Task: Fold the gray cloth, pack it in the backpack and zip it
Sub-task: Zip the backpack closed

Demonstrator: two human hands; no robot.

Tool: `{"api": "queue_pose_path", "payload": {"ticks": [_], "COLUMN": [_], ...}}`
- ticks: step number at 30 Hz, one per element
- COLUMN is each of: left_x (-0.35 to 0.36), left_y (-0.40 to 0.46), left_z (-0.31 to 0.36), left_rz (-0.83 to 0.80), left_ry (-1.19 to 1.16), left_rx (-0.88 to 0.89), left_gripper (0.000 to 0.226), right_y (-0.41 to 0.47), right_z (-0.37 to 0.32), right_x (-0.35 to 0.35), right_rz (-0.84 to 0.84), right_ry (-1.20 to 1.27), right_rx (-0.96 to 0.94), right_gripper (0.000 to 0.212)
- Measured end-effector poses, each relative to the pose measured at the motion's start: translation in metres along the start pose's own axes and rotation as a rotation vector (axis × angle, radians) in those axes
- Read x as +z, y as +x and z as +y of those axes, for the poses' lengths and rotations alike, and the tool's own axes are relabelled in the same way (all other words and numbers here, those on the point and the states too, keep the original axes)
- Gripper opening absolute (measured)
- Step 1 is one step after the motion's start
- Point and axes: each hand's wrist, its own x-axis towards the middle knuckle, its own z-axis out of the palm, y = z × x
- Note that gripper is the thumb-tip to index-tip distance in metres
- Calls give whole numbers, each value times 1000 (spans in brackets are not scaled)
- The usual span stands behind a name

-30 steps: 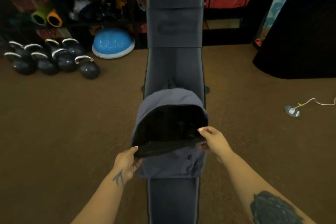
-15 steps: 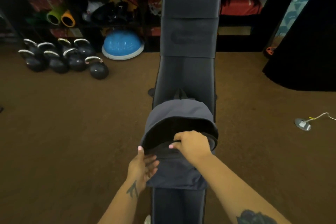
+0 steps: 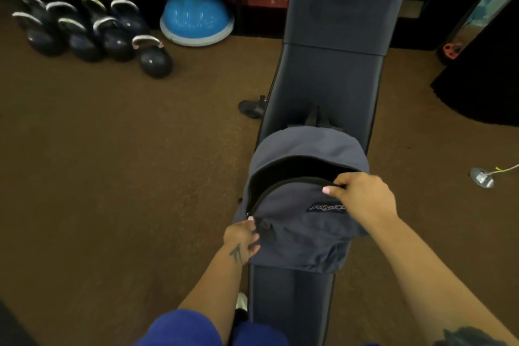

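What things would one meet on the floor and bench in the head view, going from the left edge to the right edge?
Kettlebells → blue half-ball → left hand → backpack → right hand → small metal disc with a cable.

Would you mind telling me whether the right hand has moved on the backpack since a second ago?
Yes. The right hand has gone from the backpack's right edge up onto its front flap, pinching the zipper edge.

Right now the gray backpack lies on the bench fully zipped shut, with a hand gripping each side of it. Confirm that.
Not quite. In the head view the backpack is not zipped: its main opening gapes dark under the top flap. The rest stands: it lies on the bench, the left hand grips its left edge and the right hand its front panel's upper right edge.
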Motion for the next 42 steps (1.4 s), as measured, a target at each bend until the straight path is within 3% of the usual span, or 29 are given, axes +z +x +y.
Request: {"api": "queue_pose_path", "payload": {"ticks": [4, 8, 10, 12, 16, 19, 22, 25, 28, 33, 42], "left_x": [6, 5, 1, -6, -21, -30, -36, -41, -44, -49, -49], "left_y": [7, 14, 20, 22, 27, 30, 28, 30, 30, 34, 41], "left_z": [2, 4, 6, 9, 14, 19, 25, 24, 22, 21, 13], "left_rz": [-24, 133, 246, 289, 206, 130, 99, 89, 51, 42, -2], "left_ry": [-45, -41, 175, 469, 741, 853, 934, 969, 902, 902, 831], "left_rx": [-24, 114, 258, 416, 582, 628, 652, 669, 662, 692, 701], "left_gripper": [33, 37, 38, 24, 31, 29, 20, 20, 17, 18, 16], "right_y": [0, -1, -2, -4, -12, -25, -33, -33, -26, -6, 4], "right_z": [1, 2, 2, 0, -16, -41, -70, -93, -109, -105, -106], "right_x": [2, 3, 4, 8, 20, 39, 77, 121, 149, 169, 176], "right_rz": [-27, -31, -6, 37, 220, 290, 215, -26, -208, -222, -266], "right_ry": [29, 31, 35, 24, 48, 135, 104, 54, 43, 78, -38], "right_rx": [18, 66, 91, 91, 45, -128, -369, -443, -314, -48, 24], "right_gripper": [19, 19, 19, 23, 37, 32, 14, 18, 20, 26, 28]}}
